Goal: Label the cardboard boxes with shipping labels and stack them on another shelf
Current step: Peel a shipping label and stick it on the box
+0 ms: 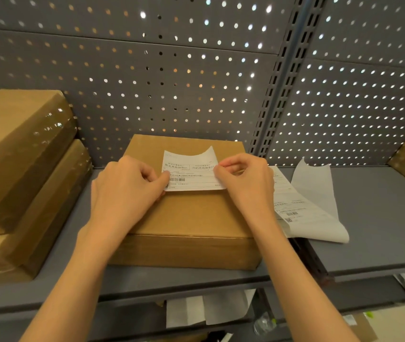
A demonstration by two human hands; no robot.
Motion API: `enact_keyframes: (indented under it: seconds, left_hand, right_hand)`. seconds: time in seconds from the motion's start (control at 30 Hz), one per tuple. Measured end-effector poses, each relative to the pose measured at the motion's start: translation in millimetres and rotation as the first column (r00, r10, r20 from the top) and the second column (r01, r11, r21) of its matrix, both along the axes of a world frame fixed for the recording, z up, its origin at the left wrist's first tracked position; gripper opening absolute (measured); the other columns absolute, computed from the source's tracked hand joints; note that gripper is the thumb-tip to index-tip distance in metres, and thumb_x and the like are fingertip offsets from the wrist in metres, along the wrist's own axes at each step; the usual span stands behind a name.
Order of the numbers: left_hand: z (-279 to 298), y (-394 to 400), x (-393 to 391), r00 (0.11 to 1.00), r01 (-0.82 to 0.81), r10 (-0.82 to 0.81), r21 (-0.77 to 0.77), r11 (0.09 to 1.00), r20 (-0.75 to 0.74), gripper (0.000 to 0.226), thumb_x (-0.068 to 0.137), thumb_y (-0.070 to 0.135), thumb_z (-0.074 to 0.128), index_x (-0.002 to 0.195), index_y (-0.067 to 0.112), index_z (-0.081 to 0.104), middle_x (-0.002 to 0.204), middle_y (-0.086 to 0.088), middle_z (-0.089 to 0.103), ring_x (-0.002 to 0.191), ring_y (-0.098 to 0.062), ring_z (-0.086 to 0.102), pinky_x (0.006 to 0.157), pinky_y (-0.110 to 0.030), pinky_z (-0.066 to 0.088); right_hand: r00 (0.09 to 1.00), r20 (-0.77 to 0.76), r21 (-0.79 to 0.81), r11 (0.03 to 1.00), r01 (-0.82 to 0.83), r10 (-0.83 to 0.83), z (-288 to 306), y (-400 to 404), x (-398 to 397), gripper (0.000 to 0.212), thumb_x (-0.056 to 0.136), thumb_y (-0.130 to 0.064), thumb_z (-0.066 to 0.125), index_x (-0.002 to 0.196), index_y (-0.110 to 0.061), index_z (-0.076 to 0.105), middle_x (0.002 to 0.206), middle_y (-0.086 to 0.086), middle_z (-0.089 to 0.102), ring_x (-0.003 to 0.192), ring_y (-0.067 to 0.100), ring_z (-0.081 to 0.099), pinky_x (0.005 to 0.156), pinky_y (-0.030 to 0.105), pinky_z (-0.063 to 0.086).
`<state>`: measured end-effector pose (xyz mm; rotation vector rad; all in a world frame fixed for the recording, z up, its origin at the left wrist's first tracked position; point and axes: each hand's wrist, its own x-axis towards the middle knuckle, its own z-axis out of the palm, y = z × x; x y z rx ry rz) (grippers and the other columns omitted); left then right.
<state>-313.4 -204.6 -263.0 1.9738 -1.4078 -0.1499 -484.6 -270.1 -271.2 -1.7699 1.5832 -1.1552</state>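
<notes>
Left hand (127, 191) and right hand (244, 181) each pinch a side edge of the shipping label (191, 172) atop the cardboard box (186, 213) on the shelf (374, 218).

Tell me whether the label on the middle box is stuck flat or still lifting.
Lifting: the label's far edge curls up off the box.

I count three boxes on the shelf (381, 218): one central box (189, 218), a two-box stack (21, 178) to its left, one label (191, 171) atop it.
</notes>
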Motion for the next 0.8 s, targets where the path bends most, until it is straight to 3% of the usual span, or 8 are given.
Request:
enact_keyframes:
  seconds: [0.37, 0.6, 0.8]
  left_hand:
    - [-0.7, -0.3, -2.1, 0.991, -0.001, -0.008, 0.065, 0.998, 0.131, 0.042, 0.082, 0.048, 0.061, 0.053, 0.018, 0.063, 0.053, 0.007, 0.057, 0.066, -0.021, 0.059, 0.068, -0.038, 0.053]
    - [2.1, 0.9, -4.6, 0.985, -0.011, -0.003, 0.081, 0.997, 0.171, 0.044, 0.083, 0.048, 0.059, 0.053, 0.015, 0.062, 0.053, 0.004, 0.057, 0.063, -0.022, 0.058, 0.064, -0.034, 0.050]
    - [2.8, 0.4, -5.1, 0.978, -0.013, -0.006, 0.091, 0.996, 0.209, 0.043, 0.082, 0.045, 0.059, 0.060, 0.009, 0.064, 0.057, -0.003, 0.061, 0.066, -0.026, 0.057, 0.061, -0.033, 0.048]
  right_hand:
    - [0.996, -0.079, 0.003, 0.999, -0.044, 0.044, -4.6, -2.2, 0.8, 0.005, 0.080, -0.018, 0.067, 0.079, -0.022, 0.067, 0.067, -0.009, 0.063, 0.065, 0.004, 0.056, 0.056, 0.020, 0.041]
    - [0.997, -0.057, 0.013, 0.999, -0.050, 0.050, -4.3, -3.5, 1.7, 0.010, 0.079, -0.019, 0.066, 0.088, -0.022, 0.062, 0.070, -0.007, 0.064, 0.081, 0.014, 0.062, 0.072, 0.032, 0.049]
    - [0.995, -0.075, 0.002, 0.998, -0.063, 0.063, -3.8, -3.2, 1.9, 0.007, 0.081, -0.016, 0.063, 0.084, -0.020, 0.067, 0.062, -0.010, 0.059, 0.069, 0.011, 0.056, 0.066, 0.026, 0.044]
